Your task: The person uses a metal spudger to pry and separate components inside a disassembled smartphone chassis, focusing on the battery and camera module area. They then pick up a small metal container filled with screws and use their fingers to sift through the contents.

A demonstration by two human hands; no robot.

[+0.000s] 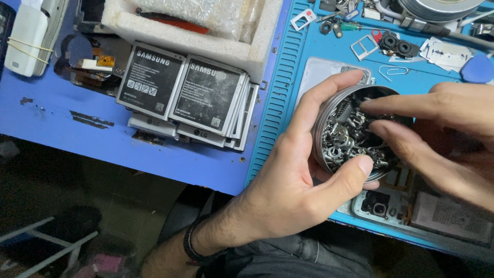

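Two hands work at a small round tin of tiny metal parts over a blue mat.

The left hand (288, 180) grips the round tin (321, 136) from its left side, the fingers curled around the rim with the thumb on the near edge and the forefinger over the far edge. The right hand (453, 139) comes in from the right with two fingers (396, 105) stretched out, their tips down among the small metal parts (347, 139); whether they pinch one cannot be told. The tin sits above the ribbed blue mat (280, 92), just beyond an opened phone (381, 206) at the near edge. To the left, a fanned stack of phone batteries (190, 98) lies on the blue tabletop (62, 128), near a white foam box (206, 41). A blue pick (477, 69) lies far right.
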